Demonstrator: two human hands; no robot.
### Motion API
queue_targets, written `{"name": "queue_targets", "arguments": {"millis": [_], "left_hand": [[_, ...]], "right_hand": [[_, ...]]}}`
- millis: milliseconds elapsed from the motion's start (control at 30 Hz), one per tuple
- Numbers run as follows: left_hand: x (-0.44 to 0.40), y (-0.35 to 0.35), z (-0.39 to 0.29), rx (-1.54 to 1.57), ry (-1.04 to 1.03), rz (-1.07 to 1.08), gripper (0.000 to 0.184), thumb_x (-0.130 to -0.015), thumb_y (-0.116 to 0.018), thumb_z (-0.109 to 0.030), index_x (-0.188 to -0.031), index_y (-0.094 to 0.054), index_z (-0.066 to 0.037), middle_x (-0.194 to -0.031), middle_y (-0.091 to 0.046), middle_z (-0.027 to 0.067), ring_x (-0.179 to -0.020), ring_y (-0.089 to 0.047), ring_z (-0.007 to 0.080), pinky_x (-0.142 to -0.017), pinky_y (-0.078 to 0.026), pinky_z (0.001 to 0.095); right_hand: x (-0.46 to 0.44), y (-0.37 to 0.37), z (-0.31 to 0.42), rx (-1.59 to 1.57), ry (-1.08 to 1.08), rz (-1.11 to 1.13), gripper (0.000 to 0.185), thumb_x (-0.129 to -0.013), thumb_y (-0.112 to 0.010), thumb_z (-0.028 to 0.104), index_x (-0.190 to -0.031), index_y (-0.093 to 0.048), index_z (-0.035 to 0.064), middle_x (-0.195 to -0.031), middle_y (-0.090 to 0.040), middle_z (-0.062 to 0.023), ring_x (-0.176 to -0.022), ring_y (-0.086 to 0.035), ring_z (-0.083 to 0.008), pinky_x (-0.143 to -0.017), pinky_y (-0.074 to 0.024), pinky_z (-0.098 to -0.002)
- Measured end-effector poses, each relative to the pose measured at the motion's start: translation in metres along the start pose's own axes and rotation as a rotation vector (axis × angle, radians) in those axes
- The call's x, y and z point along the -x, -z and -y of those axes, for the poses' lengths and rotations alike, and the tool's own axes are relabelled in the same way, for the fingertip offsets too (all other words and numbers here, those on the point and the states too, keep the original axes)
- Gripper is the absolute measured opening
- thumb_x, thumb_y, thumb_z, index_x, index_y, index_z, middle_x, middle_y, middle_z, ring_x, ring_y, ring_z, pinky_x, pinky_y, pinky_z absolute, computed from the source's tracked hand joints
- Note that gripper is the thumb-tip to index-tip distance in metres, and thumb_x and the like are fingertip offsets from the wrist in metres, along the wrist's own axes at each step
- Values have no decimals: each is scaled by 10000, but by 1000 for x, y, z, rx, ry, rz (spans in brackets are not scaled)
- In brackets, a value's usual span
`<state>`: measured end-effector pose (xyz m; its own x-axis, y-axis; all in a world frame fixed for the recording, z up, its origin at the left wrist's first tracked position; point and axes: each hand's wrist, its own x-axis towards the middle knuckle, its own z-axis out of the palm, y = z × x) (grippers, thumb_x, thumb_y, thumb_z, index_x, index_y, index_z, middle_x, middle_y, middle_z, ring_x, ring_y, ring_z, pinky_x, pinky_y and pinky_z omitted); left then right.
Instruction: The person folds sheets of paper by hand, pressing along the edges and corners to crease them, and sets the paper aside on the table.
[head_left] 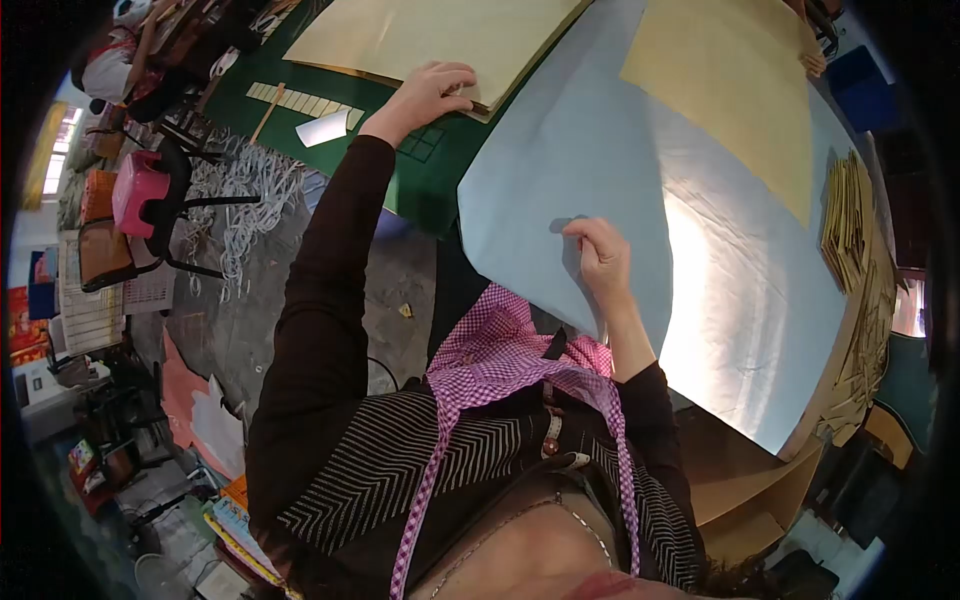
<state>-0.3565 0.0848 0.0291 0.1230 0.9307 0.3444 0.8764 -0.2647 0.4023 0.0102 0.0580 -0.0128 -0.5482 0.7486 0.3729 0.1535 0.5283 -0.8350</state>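
Note:
My left hand [432,98] rests at the near corner of a stack of cream sheets [400,35] on the green table. Its fingers are curled toward the thumb, and I cannot make out what is between them. Over the large pale blue sheet [570,130], near its front edge, is my right hand [602,262]. That hand is closed with the thumb and index finger together, and anything in it is too small to tell. A yellow sheet [735,85] lies across the far right part of the blue sheet, which shines brightly in the middle.
A strip of cream pieces [305,103] and a curled white piece [323,129] lie on the green table top [425,190]. Folded yellow pieces [845,215] stand at the right edge. Another person's hand [812,62] is at the far right. A pink stool [137,195] and shredded strips [235,200] are left.

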Motion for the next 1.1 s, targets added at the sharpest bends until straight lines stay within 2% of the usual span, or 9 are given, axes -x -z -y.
{"name": "queue_targets", "arguments": {"millis": [367,633,1000,1067,1100], "left_hand": [[-2,2,-2,73,66,15,271,-797,-687,-163,-1041,-633,-58,-1152,-632,40,-1043,-561,242,-871,-473,328],[1,1,-10,73,21,-25,243,-770,-701,-123,-987,-634,-35,-1140,-647,43,-966,-590,238,-828,-494,332],[1,-3,-2,-39,-73,-57,253,-771,-706,-134,-996,-633,-44,-1136,-650,43,-983,-601,250,-838,-494,346],[2,-5,0,-60,-85,-76,255,-769,-708,-137,-995,-633,-45,-1136,-650,43,-986,-601,252,-840,-493,350],[2,-4,-1,-50,-70,-64,256,-769,-709,-139,-995,-633,-45,-1137,-650,42,-987,-600,254,-847,-489,353]], "right_hand": [[-1,1,1,14,16,2,264,-753,-443,-128,-844,-639,24,-666,-511,-67,-625,-531,-159,-591,-433,-264],[0,-1,-2,-15,12,-2,264,-752,-444,-134,-842,-637,22,-659,-498,-64,-616,-520,-154,-583,-421,-259],[0,0,0,-13,-5,4,278,-745,-433,-149,-846,-636,13,-666,-507,-65,-618,-522,-143,-586,-427,-252],[0,1,-2,-22,-32,25,227,-748,-499,-99,-846,-642,48,-711,-571,-91,-666,-560,-242,-627,-447,-334],[0,1,-1,-23,-32,25,227,-748,-499,-99,-846,-642,48,-711,-571,-91,-666,-560,-242,-627,-447,-334]]}}
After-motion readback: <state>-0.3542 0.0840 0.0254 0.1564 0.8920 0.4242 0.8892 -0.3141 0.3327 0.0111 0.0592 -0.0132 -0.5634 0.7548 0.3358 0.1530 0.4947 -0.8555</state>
